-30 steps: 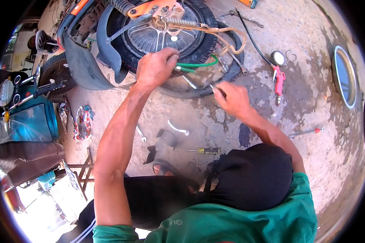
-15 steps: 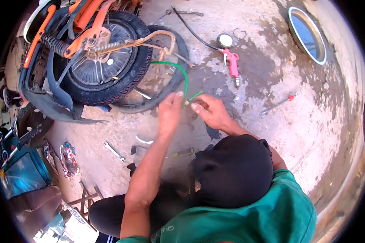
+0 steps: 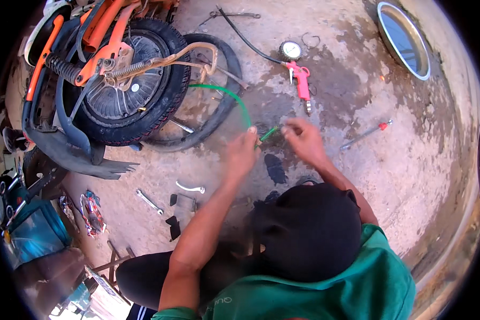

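Note:
My left hand (image 3: 242, 152) is closed around a thin green cable (image 3: 234, 96). It curves out from beside the dark tyre of an orange motorbike's wheel (image 3: 136, 80). Beyond my left fingers, a short length of the cable sticks out to the right. Just off that tip is my right hand (image 3: 305, 142), with thumb and fingers pinched together. Whether something thin sits between them is too small to make out. A pink air gun with a round gauge (image 3: 302, 84) lies on the ground above my right hand.
A loose tyre (image 3: 232, 61) lies under the motorbike wheel. Around it are a spanner (image 3: 150, 202), a curved silver lever (image 3: 189, 188), and a long metal tool with a red end (image 3: 365, 134). A basin of water (image 3: 404, 42) stands far right; a teal container (image 3: 40, 234) is at left.
My hands have moved apart: the right has shifted right, off the cable's tip. My left hand has moved right with the cable in it. The whole view has shifted slightly.

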Available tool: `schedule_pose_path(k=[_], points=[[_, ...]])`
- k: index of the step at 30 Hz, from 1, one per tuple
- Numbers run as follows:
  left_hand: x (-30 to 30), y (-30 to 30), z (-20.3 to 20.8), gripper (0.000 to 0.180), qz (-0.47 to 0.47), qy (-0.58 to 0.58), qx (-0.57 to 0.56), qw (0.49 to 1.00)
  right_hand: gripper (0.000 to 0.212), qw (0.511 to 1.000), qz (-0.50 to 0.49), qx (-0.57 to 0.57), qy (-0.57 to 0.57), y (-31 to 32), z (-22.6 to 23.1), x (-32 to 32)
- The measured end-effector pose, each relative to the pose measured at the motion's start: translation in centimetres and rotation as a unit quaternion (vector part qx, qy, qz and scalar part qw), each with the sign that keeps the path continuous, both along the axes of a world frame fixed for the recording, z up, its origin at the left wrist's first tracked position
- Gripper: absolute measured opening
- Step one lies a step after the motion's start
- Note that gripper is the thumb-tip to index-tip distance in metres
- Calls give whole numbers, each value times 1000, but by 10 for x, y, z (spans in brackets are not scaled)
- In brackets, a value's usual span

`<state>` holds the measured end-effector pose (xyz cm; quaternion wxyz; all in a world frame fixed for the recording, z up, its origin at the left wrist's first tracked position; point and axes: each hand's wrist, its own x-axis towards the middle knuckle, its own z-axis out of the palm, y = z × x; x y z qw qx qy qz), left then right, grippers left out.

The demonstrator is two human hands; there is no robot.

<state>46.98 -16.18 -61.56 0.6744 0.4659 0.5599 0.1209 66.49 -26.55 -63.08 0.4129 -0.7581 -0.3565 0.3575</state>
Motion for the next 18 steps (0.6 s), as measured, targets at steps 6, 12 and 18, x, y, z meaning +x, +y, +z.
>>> schedule_pose_path(k=[6, 12, 18], points=[[9, 3, 14, 50, -5, -20, -27, 999, 34, 948, -100, -37, -301, 20, -14, 60], [7, 8, 15, 50, -39, -2, -2, 999, 38, 951, -42, -171, -252, 24, -27, 80], [8, 5, 22, 49, -5, -1, -50, 999, 30, 916, -123, -35, 381, 31, -19, 57]])
